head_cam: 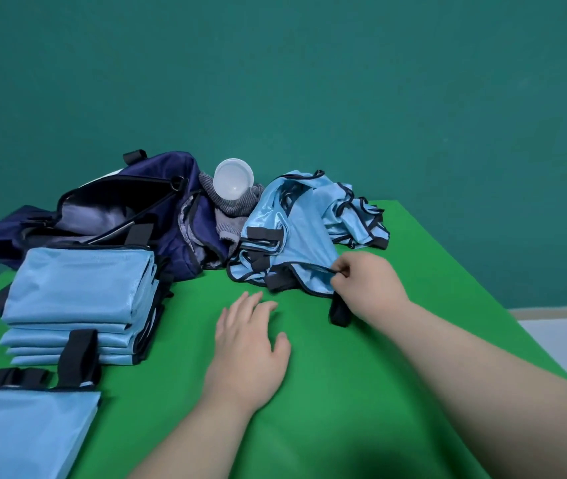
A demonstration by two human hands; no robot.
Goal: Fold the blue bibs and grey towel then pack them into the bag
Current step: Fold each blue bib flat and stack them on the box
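A heap of unfolded light-blue bibs [309, 223] with black trim lies at the back right of the green table. My right hand [368, 288] pinches the black-trimmed edge of the nearest bib in that heap. My left hand [251, 344] hovers open, fingers spread, over bare table in the middle. A stack of several folded bibs [78, 299] sits on the left, and one more folded bib [23, 433] lies at the bottom left corner. The navy bag [109, 216] lies open at the back left. The grey towel [230, 216] is bunched between bag and heap.
A white plastic cup [233, 179] lies on its side on the grey towel. The green table [344, 392] ends at the right, with pale floor beyond. A teal wall stands behind.
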